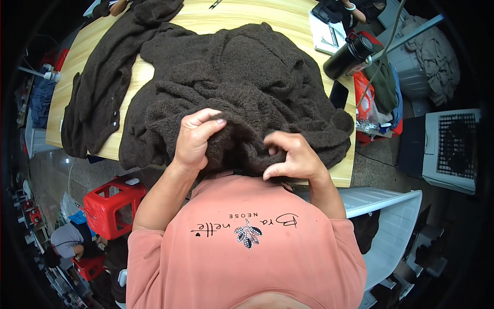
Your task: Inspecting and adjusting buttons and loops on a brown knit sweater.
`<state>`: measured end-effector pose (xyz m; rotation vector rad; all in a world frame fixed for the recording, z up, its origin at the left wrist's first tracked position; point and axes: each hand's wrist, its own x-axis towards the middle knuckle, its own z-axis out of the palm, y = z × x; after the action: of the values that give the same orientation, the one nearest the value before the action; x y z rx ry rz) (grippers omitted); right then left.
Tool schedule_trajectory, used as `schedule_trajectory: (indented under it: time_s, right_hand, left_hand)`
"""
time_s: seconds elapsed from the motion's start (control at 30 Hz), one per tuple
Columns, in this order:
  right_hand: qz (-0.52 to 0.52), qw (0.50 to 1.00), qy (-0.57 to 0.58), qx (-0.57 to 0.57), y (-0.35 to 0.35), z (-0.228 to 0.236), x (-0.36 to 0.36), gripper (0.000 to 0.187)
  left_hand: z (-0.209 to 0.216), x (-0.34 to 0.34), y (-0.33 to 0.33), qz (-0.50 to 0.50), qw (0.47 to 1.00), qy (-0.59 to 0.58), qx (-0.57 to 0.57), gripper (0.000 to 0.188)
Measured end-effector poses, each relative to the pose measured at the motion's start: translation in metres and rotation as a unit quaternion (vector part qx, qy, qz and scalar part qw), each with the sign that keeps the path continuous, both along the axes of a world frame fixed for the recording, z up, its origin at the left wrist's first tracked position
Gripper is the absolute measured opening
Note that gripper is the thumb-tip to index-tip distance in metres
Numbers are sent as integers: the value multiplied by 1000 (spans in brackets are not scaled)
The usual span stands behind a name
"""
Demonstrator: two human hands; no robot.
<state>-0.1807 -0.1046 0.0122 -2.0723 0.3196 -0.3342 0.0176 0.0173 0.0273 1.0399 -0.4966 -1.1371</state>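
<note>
Both hands grip a dark brown fuzzy knitted garment (242,87).
Left hand (194,139) and right hand (290,157) pinch its near edge, bunched over the pale wooden surface (206,18); a black flask (350,55) stands right.

Salmon-pink printed top (247,242), bare forearms

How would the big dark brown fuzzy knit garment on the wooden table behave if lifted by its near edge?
Probably floppy: the dark brown fuzzy knit garment lies in soft folds and bunches where the left hand and right hand pinch it. Likely grippy, not slippery, given its nubby pile. It would probably drag across the wooden table rather than lift cleanly.
</note>
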Motion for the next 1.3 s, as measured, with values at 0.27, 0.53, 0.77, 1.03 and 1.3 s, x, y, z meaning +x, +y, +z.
schedule_trajectory:
  time_s: [0.27,0.53,0.77,1.03,1.3]
  right_hand:
    - [-9,1000,-26,14,1,-11,-20,25]
    - [-323,930,-146,-99,3,-4,-25,35]
    - [-62,908,-298,-286,23,37,-15,29]
    - [-58,876,-336,-340,22,26,18,28]
    - [-88,862,-317,-385,25,20,21,27]
  left_hand:
    - [11,12,-3,35,998,-57,-8,15]
    - [28,4,4,-87,981,158,-74,8]
    - [37,-23,-9,-112,994,8,0,8]
    - [30,-25,-7,-151,988,-13,24,9]
    - [21,-23,-8,-127,987,-96,-22,7]
